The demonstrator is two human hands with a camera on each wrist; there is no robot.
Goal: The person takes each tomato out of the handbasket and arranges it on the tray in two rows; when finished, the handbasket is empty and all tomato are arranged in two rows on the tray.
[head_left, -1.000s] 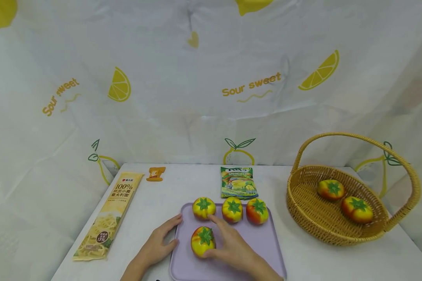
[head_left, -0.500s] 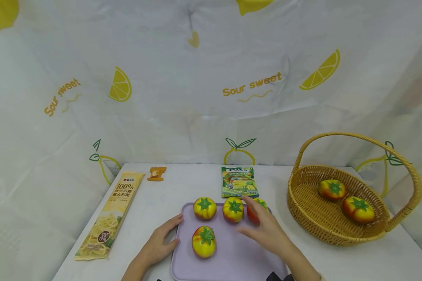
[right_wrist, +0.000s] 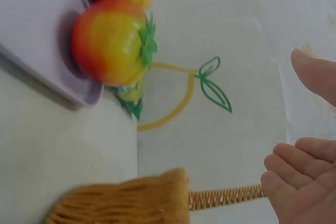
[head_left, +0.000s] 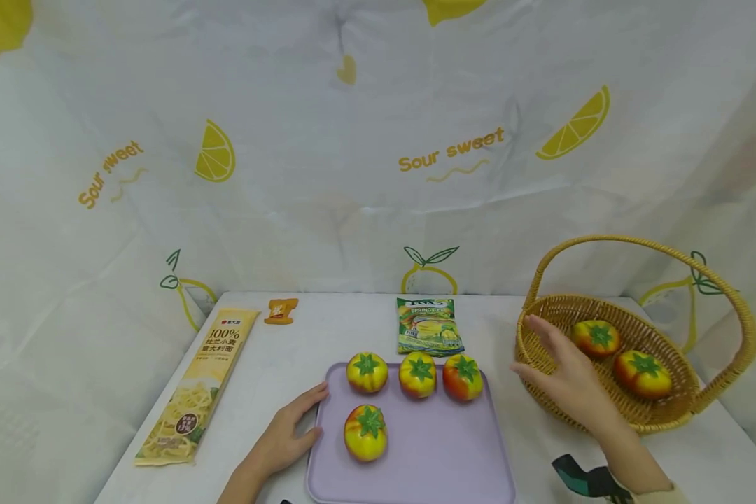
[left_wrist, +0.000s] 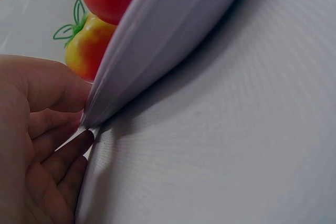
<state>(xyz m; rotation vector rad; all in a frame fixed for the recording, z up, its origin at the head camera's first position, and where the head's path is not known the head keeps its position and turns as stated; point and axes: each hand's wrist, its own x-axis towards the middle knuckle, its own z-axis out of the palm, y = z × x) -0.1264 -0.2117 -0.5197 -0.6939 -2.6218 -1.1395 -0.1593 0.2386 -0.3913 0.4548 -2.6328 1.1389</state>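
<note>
My left hand (head_left: 283,437) rests along the left side of the lilac tray (head_left: 441,455), its fingers touching the edge in the left wrist view (left_wrist: 47,93). On the tray, one red-yellow persimmon-like fruit (head_left: 365,434) with a green leafy top sits at the front left. Three similar fruits (head_left: 418,376) line the back edge. My right hand (head_left: 573,385) holds nothing; thumb and fingers are spread apart, overlapping the left rim of the wicker basket (head_left: 605,302). Inside the basket lie two such fruits (head_left: 642,376); part of its front-left wall is hidden behind that hand.
Behind the tray lies a green candy packet (head_left: 428,327). A long yellow pasta packet (head_left: 195,392) is on the left of the white table (head_left: 327,322), with a small orange-brown packet (head_left: 280,311) near it. The basket's tall handle (head_left: 624,238) arches over its opening.
My right hand has moved from the front fruit on the tray, rightward past the back row, to the basket's left rim, empty throughout. The left hand stays at the tray edge.
</note>
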